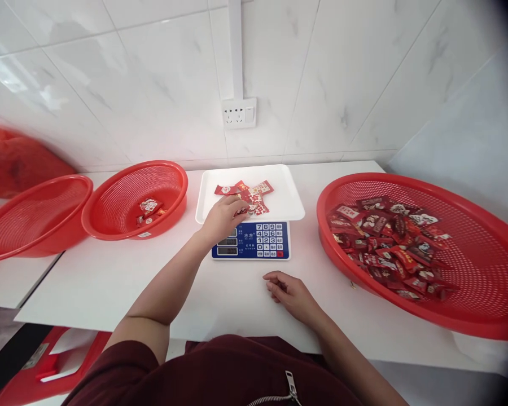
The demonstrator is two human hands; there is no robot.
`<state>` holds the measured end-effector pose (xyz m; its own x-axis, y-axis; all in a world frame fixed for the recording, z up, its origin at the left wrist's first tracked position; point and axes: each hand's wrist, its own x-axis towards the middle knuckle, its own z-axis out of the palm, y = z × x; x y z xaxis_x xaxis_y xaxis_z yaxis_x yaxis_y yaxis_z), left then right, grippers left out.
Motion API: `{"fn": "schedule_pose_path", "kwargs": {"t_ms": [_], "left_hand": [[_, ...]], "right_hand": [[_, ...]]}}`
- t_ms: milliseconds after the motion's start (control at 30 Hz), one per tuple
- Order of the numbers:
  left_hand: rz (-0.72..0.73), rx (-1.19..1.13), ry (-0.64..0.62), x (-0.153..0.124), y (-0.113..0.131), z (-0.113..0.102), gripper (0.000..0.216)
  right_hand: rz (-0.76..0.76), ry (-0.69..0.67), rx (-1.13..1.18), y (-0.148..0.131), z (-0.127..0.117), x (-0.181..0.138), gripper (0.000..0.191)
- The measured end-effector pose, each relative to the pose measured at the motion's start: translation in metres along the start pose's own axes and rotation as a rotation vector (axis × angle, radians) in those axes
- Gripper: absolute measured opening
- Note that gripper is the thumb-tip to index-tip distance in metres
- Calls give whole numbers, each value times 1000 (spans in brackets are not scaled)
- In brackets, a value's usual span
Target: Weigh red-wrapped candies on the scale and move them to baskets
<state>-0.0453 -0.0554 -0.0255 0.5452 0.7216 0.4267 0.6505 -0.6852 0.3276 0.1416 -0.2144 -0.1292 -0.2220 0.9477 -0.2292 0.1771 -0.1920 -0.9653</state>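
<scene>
My left hand [227, 215] reaches over a white weighing tray [290, 194], its fingers closed on small red-and-white wrapped packets [255, 198]. The fingertips partly cover the packets, so I cannot tell how many are gripped. Several packets lie together on the tray. Below it is the blue keypad panel of a digital scale [249, 242], whose display my wrist partly hides. My right hand [292, 293] rests on the white table in front of the scale, with its fingers curled in and nothing visible in them.
On the right stands a large red basket [482, 254] piled with wrapped packets. A smaller red basket [169, 220] on the left holds a few, and another red basket [29, 248] sits beside it. A tiled wall with a power socket [239, 114] is behind.
</scene>
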Motion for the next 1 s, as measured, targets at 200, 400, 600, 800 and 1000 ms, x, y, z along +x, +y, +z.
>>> {"fn": "schedule_pose_path", "kwargs": {"t_ms": [200, 400, 600, 800, 1000], "left_hand": [[12, -43, 179, -26, 17, -9, 19], [179, -160, 92, -80, 47, 6, 18], [355, -231, -100, -115, 84, 32, 26], [377, -239, -139, -119, 89, 33, 27], [345, -273, -169, -121, 87, 30, 28]], "right_hand": [[-4, -9, -33, 1, -1, 1, 29], [6, -3, -63, 0, -1, 1, 31], [-30, -3, -116, 1, -2, 1, 29], [-36, 30, -158, 1, 1, 0, 27], [-28, 64, -206, -1, 3, 0, 28]]}}
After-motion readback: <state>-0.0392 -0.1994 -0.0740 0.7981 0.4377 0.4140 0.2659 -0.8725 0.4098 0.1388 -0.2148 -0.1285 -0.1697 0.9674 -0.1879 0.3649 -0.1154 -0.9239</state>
